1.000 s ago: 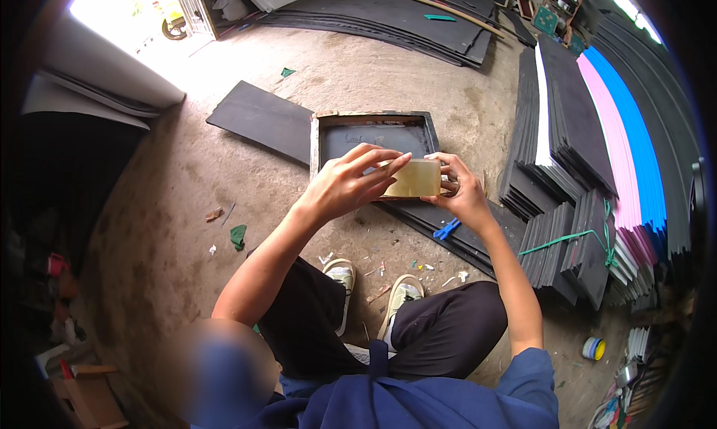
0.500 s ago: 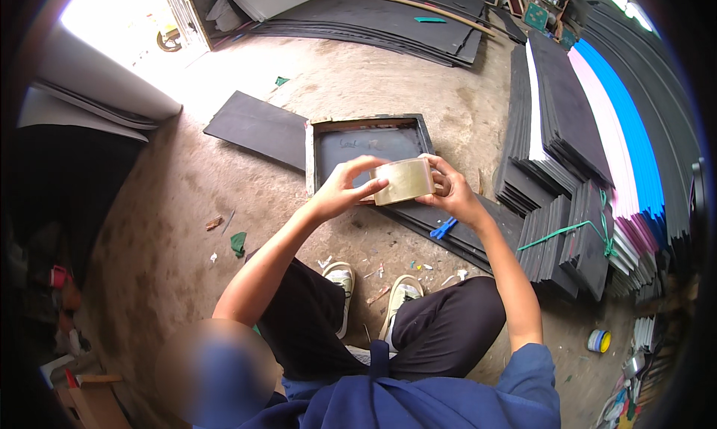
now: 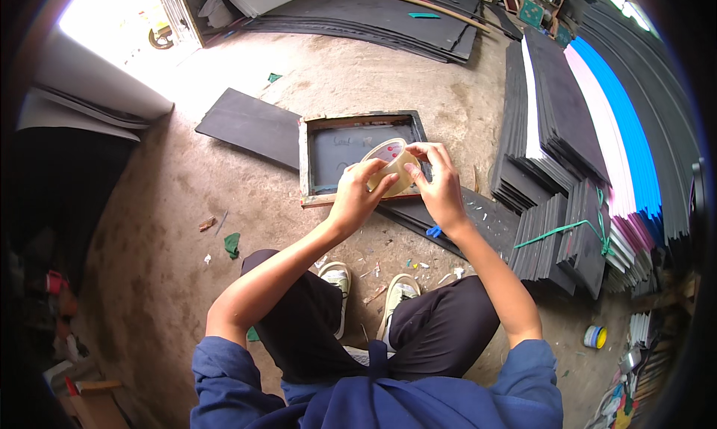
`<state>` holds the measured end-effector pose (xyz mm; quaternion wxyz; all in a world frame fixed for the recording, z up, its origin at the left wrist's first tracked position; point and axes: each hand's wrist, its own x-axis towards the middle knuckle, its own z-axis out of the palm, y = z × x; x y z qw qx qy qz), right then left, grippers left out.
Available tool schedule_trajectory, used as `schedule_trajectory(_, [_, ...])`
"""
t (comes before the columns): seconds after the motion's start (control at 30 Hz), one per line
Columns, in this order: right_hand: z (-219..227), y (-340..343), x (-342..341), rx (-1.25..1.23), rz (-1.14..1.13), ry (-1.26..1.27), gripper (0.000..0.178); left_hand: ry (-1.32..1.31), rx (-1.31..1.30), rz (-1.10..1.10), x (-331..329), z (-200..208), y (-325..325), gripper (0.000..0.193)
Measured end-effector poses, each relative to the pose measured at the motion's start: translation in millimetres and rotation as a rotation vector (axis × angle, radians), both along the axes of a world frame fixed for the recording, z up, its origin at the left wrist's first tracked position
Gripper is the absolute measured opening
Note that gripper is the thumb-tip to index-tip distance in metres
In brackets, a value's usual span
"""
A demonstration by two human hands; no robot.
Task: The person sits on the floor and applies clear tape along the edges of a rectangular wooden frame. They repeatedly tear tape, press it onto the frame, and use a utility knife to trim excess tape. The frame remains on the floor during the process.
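Observation:
Between my two hands is a wide roll of clear yellowish packing tape (image 3: 393,176), tilted so its round core shows. My left hand (image 3: 360,193) grips the roll's left side, thumb on its face. At the right edge of the roll, the thumb and fingers of my right hand (image 3: 439,182) pinch the tape. Just beyond and beneath the hands lies a shallow wooden frame (image 3: 305,160) with a dark panel inside it. A black foam sheet (image 3: 250,126) lies to the frame's left.
Black foam sheets (image 3: 485,216) lie at the right with a blue clip (image 3: 435,232) on them. Tall stacks of black, white, pink and blue sheets (image 3: 556,107) stand farther right, some tied with green cord (image 3: 560,233). Green scraps (image 3: 232,245) and litter dot the floor.
The tape roll has turned from side-on to tilted, its round opening now facing up. My right hand has shifted its fingers over the roll's edge, and my left hand has moved slightly lower.

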<state>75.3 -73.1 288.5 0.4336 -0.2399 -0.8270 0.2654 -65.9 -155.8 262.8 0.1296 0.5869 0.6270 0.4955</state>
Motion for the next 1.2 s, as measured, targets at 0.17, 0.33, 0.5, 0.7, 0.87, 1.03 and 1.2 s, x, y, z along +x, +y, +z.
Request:
schedule_trajectory(0.17, [-6.2, 3.8, -4.1, -0.086, 0.045, 0.031, 0.024, -0.007, 0.034, 0.037, 2.3, -2.4, -0.3, 0.030])
schedule_trajectory(0.33, [-21.0, 15.4, -1.3, -0.147, 0.062, 0.037, 0.022, 0.043, 0.060, 0.023, 1.7, -1.4, 0.4, 0.028])
schedule_trajectory(0.5, [-14.8, 14.2, -3.8, -0.322, 0.021, 0.147, 0.017, 0.068, 0.036, -0.002, 0.7, -0.4, 2.8, 0.029])
schedule_trajectory(0.7, [-17.5, 14.4, -2.2, -0.246, -0.015, 0.131, 0.014, 0.088, 0.025, -0.029, 2.8, -2.5, 5.3, 0.028])
schedule_trajectory(0.87, [-13.7, 13.0, -2.5, -0.200, -0.038, 0.080, 0.012, 0.155, 0.094, -0.044, 0.5, -8.4, 4.3, 0.029])
schedule_trajectory(1.03, [-15.8, 16.2, -2.6, 0.108, -0.054, -0.028, 0.009, 0.049, -0.055, -0.076, 1.4, -3.6, 7.3, 0.034])
schedule_trajectory(1.2, [-24.5, 20.0, -0.1, -0.013, -0.034, -0.020, 0.006, -0.153, -0.125, -0.071, 1.0, -4.7, 13.5, 0.041])
